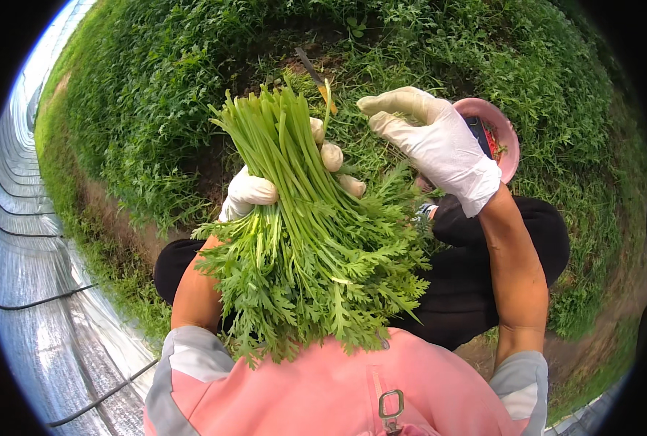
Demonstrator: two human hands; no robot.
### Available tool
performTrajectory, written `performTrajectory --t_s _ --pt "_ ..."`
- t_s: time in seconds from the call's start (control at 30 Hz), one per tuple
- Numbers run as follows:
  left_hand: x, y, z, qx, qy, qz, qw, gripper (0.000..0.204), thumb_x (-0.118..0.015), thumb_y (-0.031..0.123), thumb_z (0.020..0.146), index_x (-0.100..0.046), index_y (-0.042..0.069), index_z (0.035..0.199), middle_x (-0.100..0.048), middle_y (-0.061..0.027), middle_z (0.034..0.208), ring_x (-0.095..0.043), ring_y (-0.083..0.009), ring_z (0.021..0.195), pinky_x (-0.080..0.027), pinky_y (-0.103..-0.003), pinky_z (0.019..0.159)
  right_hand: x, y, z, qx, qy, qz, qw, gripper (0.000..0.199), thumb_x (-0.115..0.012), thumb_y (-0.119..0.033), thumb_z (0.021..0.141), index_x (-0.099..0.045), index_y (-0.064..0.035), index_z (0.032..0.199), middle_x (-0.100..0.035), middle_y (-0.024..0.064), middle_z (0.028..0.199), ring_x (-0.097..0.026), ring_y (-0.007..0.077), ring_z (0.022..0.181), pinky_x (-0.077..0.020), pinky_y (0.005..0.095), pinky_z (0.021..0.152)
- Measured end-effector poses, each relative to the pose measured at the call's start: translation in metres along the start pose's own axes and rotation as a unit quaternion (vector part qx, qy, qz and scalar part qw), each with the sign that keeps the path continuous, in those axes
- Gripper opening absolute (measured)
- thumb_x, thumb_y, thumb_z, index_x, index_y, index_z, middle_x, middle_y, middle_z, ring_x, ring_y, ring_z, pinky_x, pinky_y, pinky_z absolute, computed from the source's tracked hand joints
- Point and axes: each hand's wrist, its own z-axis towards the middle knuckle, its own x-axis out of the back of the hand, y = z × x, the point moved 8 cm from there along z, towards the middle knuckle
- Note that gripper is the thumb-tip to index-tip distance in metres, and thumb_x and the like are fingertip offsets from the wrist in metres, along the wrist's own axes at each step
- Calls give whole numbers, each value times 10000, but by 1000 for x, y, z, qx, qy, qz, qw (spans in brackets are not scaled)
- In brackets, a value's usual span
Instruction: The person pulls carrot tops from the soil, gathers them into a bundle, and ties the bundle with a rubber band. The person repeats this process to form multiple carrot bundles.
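Observation:
My left hand (249,192), in a white glove, is closed round a thick bunch of leafy greens (287,156). Its thumb lies across the near-left side of the stalks, and the fingertips come round on the right. The pale cut ends point away from me, while the jagged leaves spread toward my lap. To the right of the bunch, my right hand (436,138), also gloved, is raised with thumb and fingers apart and nothing seen between them. Beyond the stalks, a knife (310,67) with an orange handle lies on the ground.
A pink bucket (511,149) with red and dark things inside stands past my right hand. Dense growing greens (142,94) surround the trampled patch ahead. Plastic sheeting (33,269) with dark cords runs along the left. My bent knees are on both sides of the bunch.

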Motion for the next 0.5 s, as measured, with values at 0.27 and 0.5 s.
performTrajectory --t_s 0.27,0.5 --pt "11 -23 -7 105 131 94 981 886 -821 286 735 -379 -3 1445 -588 -189 1278 -638 -399 1114 -562 -500 924 -36 -13 -10 -105 -48 313 943 138 -682 -125 918 -677 7 878 -678 46 724 -599 101 580 -514 271 600" --pt "0 -14 -2 28 73 20 997 859 -782 221 761 -335 36 1471 -593 -156 1230 -592 -444 1167 -548 -511 944 -12 -7 -2 -28 71 178 981 247 -740 -231 893 -672 3 851 -680 28 764 -594 63 715 -486 253 645"
